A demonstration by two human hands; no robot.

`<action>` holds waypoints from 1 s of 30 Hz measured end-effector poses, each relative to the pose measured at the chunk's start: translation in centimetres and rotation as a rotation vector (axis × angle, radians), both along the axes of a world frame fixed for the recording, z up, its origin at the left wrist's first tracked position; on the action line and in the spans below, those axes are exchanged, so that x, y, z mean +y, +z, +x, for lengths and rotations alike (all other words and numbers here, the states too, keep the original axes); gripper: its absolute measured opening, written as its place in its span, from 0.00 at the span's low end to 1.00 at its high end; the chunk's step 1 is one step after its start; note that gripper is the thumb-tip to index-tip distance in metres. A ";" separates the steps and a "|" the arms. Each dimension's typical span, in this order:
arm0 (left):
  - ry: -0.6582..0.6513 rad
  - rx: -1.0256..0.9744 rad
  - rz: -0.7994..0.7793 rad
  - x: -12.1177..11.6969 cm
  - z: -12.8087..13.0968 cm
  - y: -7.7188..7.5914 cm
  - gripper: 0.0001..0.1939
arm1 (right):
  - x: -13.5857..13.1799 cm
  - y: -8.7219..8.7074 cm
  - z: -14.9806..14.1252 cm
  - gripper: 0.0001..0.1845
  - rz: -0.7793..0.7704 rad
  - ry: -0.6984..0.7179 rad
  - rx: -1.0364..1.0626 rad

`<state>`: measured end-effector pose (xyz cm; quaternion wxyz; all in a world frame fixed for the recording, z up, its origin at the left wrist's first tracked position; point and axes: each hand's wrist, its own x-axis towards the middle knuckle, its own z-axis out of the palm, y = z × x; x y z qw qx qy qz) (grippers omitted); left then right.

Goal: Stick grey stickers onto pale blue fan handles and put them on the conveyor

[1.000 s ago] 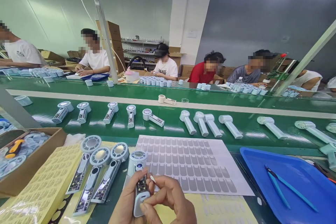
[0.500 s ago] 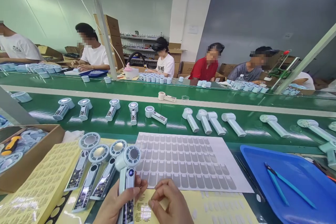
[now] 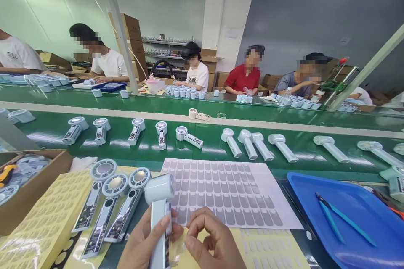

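Note:
My left hand [image 3: 148, 235] is wrapped round the handle of a light blue handheld fan [image 3: 161, 214], held upright with its round head on top. The fan's side now faces me, so its front panel is mostly hidden. Close to the handle, my right hand [image 3: 211, 237] pinches thumb and fingers together. At those fingertips shows a small clear film [image 3: 179, 247], its edges hard to make out. Left of my hands, several similar fans [image 3: 109, 206] with dark front panels lie on yellow sticker sheets [image 3: 53, 210]. A white sheet of grey stickers [image 3: 221, 189] lies beyond my right hand.
A blue tray [image 3: 362, 201] at the right holds cutting pliers [image 3: 334, 214]. On the left stands a cardboard box [image 3: 38, 193] of blue parts. Several fans lie along the green conveyor [image 3: 211, 145] ahead. Co-workers [image 3: 244, 73] sit across the line.
My left hand has turned the fan, so its lit display and front grille no longer face me. My right hand stays beside the handle, shifted slightly right. The view has moved a little.

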<state>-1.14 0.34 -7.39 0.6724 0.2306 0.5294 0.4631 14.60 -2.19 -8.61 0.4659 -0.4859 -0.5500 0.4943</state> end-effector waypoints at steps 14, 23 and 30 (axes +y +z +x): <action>0.085 -0.162 0.006 2.1 4.0 1.5 0.14 | 1.3 4.4 1.1 0.09 0.055 0.006 -0.224; 0.051 -0.156 -0.147 4.3 7.2 4.4 0.11 | 1.6 2.5 3.1 0.05 0.569 -0.366 -0.297; -0.200 -0.025 0.139 11.5 13.2 5.1 0.14 | 1.6 0.2 12.6 0.23 0.247 -0.617 -0.982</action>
